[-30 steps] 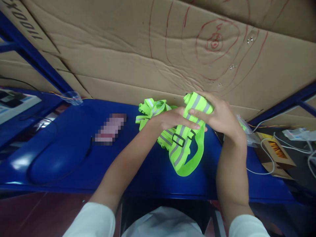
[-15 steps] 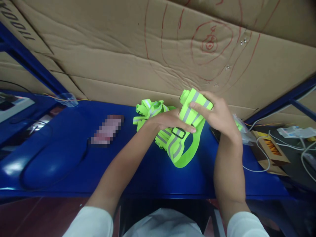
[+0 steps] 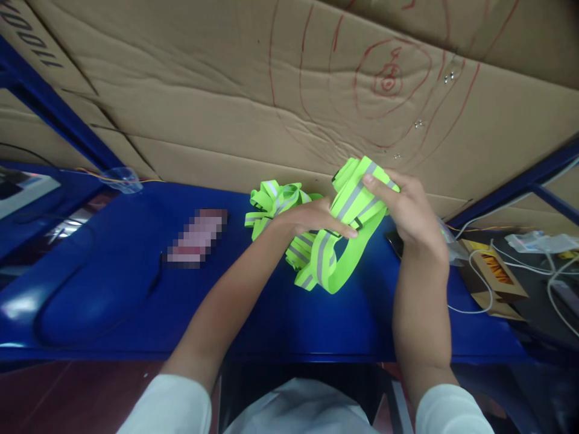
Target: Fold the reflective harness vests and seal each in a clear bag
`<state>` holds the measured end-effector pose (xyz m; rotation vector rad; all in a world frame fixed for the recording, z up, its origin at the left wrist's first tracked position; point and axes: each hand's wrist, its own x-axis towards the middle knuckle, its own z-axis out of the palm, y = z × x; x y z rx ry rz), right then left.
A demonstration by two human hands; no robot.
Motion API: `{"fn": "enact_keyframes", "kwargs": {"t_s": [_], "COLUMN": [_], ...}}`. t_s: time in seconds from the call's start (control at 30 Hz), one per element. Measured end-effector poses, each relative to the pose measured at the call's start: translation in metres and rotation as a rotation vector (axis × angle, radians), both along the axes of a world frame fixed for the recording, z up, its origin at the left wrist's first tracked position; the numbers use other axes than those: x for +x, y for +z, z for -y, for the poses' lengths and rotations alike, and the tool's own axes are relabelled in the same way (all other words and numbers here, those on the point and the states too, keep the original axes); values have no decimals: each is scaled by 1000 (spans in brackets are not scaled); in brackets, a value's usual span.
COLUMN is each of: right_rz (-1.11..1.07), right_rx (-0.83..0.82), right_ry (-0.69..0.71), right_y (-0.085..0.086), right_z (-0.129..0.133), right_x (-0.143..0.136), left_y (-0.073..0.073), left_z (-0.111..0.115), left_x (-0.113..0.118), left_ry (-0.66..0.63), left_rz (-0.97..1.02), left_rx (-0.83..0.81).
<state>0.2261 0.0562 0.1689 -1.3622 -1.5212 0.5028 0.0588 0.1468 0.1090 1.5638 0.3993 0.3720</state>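
A neon-green reflective strap (image 3: 350, 208) with grey stripes and black buckles is folded into layers between my hands, above the blue table. My right hand (image 3: 402, 202) grips its upper right end, thumb across the front. At the lower left of the bundle, my left hand (image 3: 323, 220) is closed on the strap, thumb over it near a buckle; its other fingers are hidden behind. A loose loop of the strap hangs below my hands. Behind my left wrist lies a heap of similar green straps (image 3: 275, 199) on the table.
On the blue table (image 3: 113, 259), a blurred-out phone-like object (image 3: 198, 237) lies left, with a dark cable near it. A clear plastic cup (image 3: 122, 180) rests at the back left. Right are an open cardboard box (image 3: 493, 277) and white cables. A cardboard wall (image 3: 203, 90) stands behind.
My right hand has moved slightly right, drawing the folded strap with it. The hanging loop has risen and turned, and a second buckle shows by my left thumb.
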Motion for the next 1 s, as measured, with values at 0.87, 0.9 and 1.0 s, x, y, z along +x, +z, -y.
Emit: {"fn": "enact_keyframes", "kwargs": {"t_s": [0.87, 0.9, 1.0], "right_rz": [76, 143, 200], "right_rx": [185, 225, 317], "right_ry": [-300, -325, -336], "right_y": [-7, -7, -5], "right_z": [-17, -17, -16], "right_x": [17, 17, 16], "left_y": [-9, -10, -10], "left_z": [22, 27, 39], "left_x": [34, 39, 43], "left_ry": [50, -30, -159], "left_rz": [146, 176, 251], "left_rx": [-626, -697, -760]}}
